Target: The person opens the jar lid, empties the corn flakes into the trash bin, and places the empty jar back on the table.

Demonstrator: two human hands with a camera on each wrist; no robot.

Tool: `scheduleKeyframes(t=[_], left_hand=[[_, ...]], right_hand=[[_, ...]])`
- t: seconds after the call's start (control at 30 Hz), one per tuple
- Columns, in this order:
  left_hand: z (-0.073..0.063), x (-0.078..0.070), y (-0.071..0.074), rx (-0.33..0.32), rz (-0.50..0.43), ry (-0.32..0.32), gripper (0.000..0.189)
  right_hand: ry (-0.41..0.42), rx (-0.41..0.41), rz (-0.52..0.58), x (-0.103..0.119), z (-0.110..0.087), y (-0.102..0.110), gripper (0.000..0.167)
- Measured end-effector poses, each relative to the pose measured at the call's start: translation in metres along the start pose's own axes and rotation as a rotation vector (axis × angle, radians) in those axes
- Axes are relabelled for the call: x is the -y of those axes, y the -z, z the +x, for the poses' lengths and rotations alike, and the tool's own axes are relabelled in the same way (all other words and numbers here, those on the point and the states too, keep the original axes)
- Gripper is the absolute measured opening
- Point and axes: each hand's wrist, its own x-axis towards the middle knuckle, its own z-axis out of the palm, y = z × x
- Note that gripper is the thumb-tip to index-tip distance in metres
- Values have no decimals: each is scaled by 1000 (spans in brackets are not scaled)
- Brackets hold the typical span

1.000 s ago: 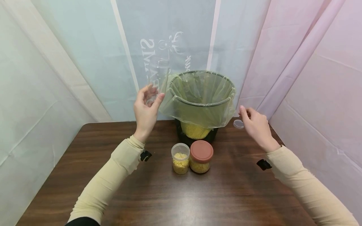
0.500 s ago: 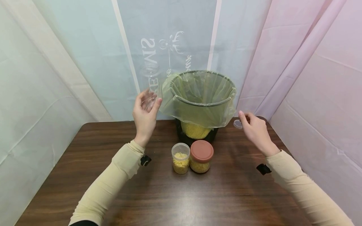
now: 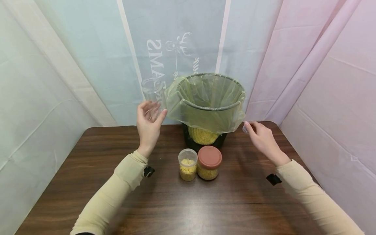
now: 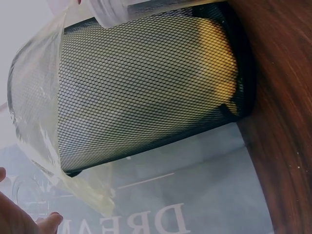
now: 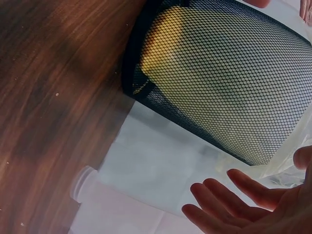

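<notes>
My left hand (image 3: 148,129) grips a tall clear jar (image 3: 151,88), raised left of the mesh wastebasket and tilted slightly left. Its mouth shows no lid, and I see nothing inside. In the left wrist view, only part of that hand (image 4: 24,219) shows at the lower left. My right hand (image 3: 262,138) hovers right of the wastebasket with fingers loosely bent. The right wrist view shows those fingers (image 5: 219,204) spread, holding nothing. A small clear round lid (image 5: 84,184) lies near the table's back edge, partly hidden by this hand in the head view.
A black mesh wastebasket (image 3: 185,137) with a yellowish plastic liner (image 3: 208,119) stands at the table's back. Before it are a lidless clear jar (image 3: 188,169) of yellow crumbly pieces and a similar-looking filled jar with a red-brown lid (image 3: 210,157). Curtains (image 3: 73,65) hang behind.
The clear jar has come down with my left hand and now leans further left. My right hand has dropped slightly and shifted left, covering part of the small lid.
</notes>
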Motion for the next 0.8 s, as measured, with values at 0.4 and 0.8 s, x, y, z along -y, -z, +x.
scheduleKeyframes(t=[0.4,0.8], left_hand=[[-7,4,13,-10,139,24,55],[-13,9,25,-5,248,16,54]], right_hand=[[11,123,-31,-10,-5,-7,65],[40,217,-56,-18,-13,-17,71]])
